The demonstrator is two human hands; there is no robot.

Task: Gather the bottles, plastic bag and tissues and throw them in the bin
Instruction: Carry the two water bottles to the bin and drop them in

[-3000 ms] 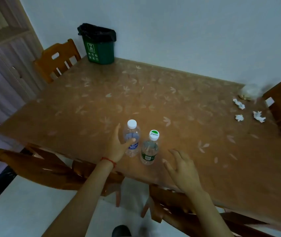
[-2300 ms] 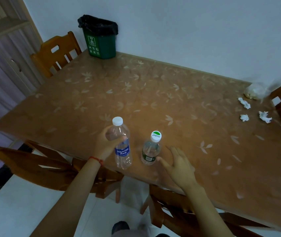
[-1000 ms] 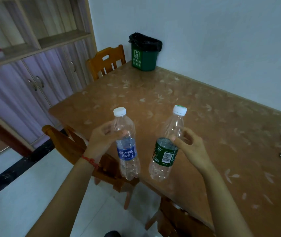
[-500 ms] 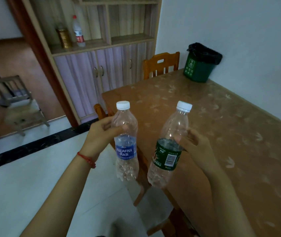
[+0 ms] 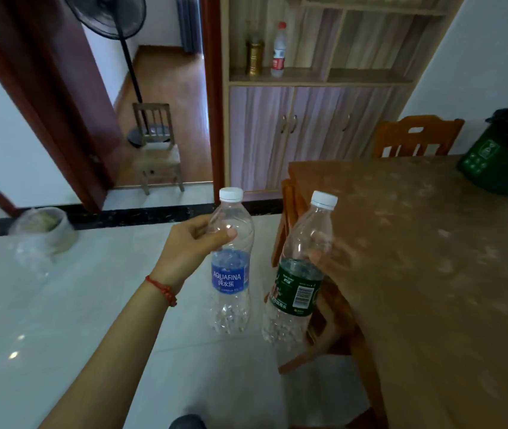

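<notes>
While the table (image 5: pixel 432 274) fills the right of the frame with the bin (image 5: pixel 503 162) at its far right edge, your left hand (image 5: pixel 190 252) clasps the blue-label bottle (image 5: pixel 231 274) and your right hand (image 5: pixel 336 267) the green-label bottle (image 5: pixel 299 283); carry both there next.

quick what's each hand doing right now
Left hand: closed around the blue-label bottle.
Right hand: closed around the green-label bottle.

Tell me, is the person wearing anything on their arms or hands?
The left hand has a thin red string bracelet around the wrist. Both forearms are bare, with no sleeves showing. The right hand is blurred, and no ring, watch or glove shows on it.
</notes>
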